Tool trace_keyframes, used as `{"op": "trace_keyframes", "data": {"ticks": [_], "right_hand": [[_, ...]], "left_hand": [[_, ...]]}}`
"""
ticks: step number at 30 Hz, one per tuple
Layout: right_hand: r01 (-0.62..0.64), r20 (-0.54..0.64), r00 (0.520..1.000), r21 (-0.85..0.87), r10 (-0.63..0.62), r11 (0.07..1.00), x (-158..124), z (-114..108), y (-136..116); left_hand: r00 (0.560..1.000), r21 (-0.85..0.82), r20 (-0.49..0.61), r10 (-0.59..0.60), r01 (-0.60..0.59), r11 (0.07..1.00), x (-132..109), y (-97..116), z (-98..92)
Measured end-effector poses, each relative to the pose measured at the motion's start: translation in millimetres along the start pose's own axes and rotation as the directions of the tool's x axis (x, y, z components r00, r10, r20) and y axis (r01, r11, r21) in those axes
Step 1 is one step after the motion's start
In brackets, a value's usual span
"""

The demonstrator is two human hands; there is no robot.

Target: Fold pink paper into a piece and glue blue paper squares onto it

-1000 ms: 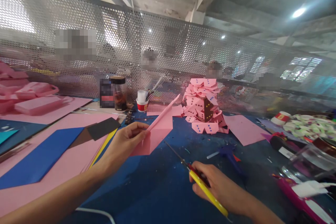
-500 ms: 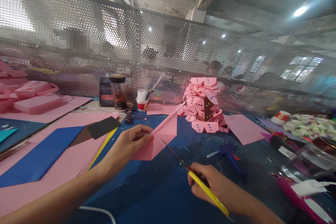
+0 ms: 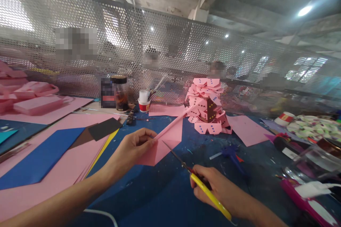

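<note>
My left hand pinches a folded pink paper piece and holds it up above the blue table. The paper's long pointed end slants up to the right. My right hand grips scissors with yellow and red handles. Their thin blades point up and left, and the tips touch the lower edge of the pink paper.
A pile of pink cut pieces with blue dots stands behind. Pink, blue and black sheets lie at the left. A jar and a paper cup stand by the perforated metal screen. Clutter and a glue gun fill the right side.
My left hand has moved the pink paper slightly right and lower. The scissors have risen toward it, and their tips now meet the paper's edge.
</note>
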State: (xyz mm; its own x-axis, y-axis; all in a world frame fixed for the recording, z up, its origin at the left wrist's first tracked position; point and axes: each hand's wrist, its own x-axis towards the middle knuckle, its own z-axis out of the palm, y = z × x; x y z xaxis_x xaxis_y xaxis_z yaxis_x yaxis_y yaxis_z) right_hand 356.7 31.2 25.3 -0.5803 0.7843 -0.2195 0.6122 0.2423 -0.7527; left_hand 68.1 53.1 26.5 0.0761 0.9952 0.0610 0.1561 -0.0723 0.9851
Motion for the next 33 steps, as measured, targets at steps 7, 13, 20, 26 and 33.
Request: {"op": "trace_keyframes", "data": {"ticks": [7, 13, 20, 26, 33], "right_hand": [[-0.003, 0.015, 1.0, 0.012, 0.003, 1.0, 1.0, 0.5, -0.4], [-0.001, 0.013, 1.0, 0.024, 0.001, 1.0, 1.1, 1.8, -1.0], [-0.003, 0.012, 1.0, 0.002, 0.003, 1.0, 0.8, 1.5, -0.6], [-0.001, 0.01, 1.0, -0.02, 0.001, 1.0, 0.5, 0.4, -2.5], [0.008, -0.007, 1.0, -0.048, -0.008, 0.999, 1.6, 2.0, 0.7]], "left_hand": [[1.0, -0.025, 0.01, 0.006, -0.006, 1.0, 0.1, -2.9, -0.7], [1.0, -0.013, 0.007, 0.002, -0.002, 1.0, -0.6, 0.0, 0.2], [1.0, 0.008, 0.003, 0.001, -0.001, 1.0, -2.4, 1.5, 0.6], [1.0, -0.002, 0.002, 0.006, -0.006, 1.0, -2.2, 1.4, 1.0], [1.0, -0.012, 0.017, 0.01, -0.009, 1.0, -1.4, -0.1, 0.4]]}}
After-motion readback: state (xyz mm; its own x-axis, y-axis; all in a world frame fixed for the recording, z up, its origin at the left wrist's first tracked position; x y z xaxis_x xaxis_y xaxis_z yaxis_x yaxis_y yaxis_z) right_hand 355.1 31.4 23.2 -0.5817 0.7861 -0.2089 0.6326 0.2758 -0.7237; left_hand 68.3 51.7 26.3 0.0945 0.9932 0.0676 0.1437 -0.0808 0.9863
